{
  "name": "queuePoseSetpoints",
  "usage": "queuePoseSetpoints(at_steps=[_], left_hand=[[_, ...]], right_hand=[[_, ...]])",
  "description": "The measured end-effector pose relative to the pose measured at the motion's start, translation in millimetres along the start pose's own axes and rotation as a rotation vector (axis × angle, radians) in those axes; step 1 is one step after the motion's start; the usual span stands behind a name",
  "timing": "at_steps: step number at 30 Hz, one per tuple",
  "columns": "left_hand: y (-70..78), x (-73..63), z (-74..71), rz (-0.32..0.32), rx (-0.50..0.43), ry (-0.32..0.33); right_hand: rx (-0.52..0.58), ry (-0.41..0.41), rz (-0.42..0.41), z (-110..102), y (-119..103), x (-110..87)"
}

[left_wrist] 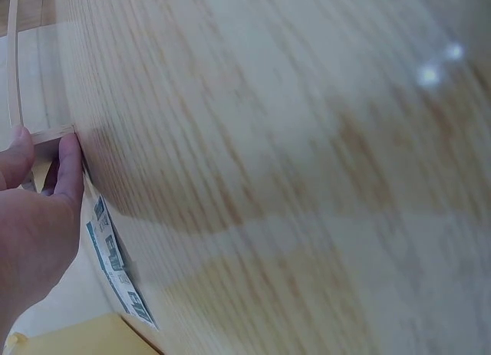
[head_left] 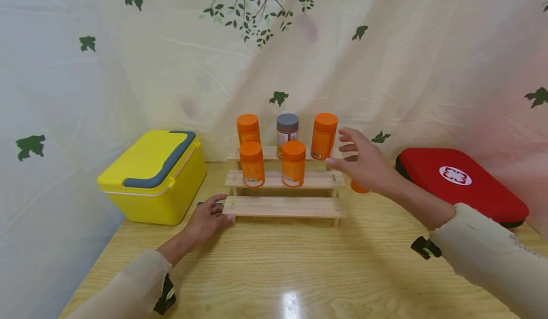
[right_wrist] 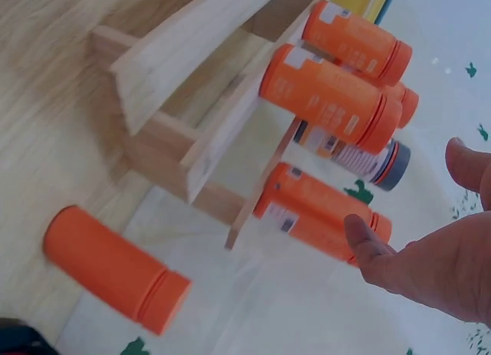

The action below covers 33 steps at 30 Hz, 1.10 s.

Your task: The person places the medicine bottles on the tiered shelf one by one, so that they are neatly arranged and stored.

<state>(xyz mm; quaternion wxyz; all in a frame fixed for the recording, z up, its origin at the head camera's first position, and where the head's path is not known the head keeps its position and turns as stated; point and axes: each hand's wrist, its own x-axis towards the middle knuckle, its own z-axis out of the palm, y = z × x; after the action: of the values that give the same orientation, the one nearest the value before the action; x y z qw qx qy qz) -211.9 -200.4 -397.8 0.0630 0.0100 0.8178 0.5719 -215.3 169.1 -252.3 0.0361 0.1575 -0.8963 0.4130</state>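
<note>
A three-step wooden rack [head_left: 282, 207] stands on the table. My left hand [head_left: 208, 221] pinches the left end of its lowest board between thumb and fingers, seen close up in the left wrist view. On the top step are an orange bottle [head_left: 248, 127], a grey-capped bottle [head_left: 287, 132] and another orange bottle [head_left: 324, 138] at the right. The middle step bears two more orange bottles [head_left: 252, 166]. My right hand [head_left: 364, 162], fingers apart and holding nothing, is just right of the top right bottle. Another orange bottle [right_wrist: 115, 267] stands beside the rack, mostly hidden by my right hand in the head view.
A yellow box [head_left: 150, 176] with a blue-grey handle sits left of the rack. At the right lies a red case [head_left: 471, 185] with a white emblem. A printed card [left_wrist: 115, 259] lies by my left hand. A leaf-patterned cloth [head_left: 192, 95] hangs behind the table.
</note>
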Motion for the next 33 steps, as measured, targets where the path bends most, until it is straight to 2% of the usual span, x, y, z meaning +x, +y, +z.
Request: queuePoseSetpoints(at_steps=[5,12,19,24,33], left_hand=[[-1.0,-1.1,-0.1,-0.001,-0.011,-0.003],[-0.6,-0.7,0.2,0.015,-0.027,-0.011],[0.3,-0.1,0.4,0.019,-0.034,-0.005],[-0.3,0.5,0.3,0.017,-0.037,-0.003],[-2.2,1.0,-0.6,0.015,-0.062,-0.018]], right_hand=[[-0.023,0.006,0.021,-13.3,17.1,-16.8],[-0.104,0.019,0.099,-31.3,39.4,-35.0],[-0.166,0.053,0.104,-47.8,61.9,-48.4],[-0.182,0.043,0.124,-54.0,75.1,-48.9],[-0.243,-0.021,0.155,-58.5,94.9,-31.5]])
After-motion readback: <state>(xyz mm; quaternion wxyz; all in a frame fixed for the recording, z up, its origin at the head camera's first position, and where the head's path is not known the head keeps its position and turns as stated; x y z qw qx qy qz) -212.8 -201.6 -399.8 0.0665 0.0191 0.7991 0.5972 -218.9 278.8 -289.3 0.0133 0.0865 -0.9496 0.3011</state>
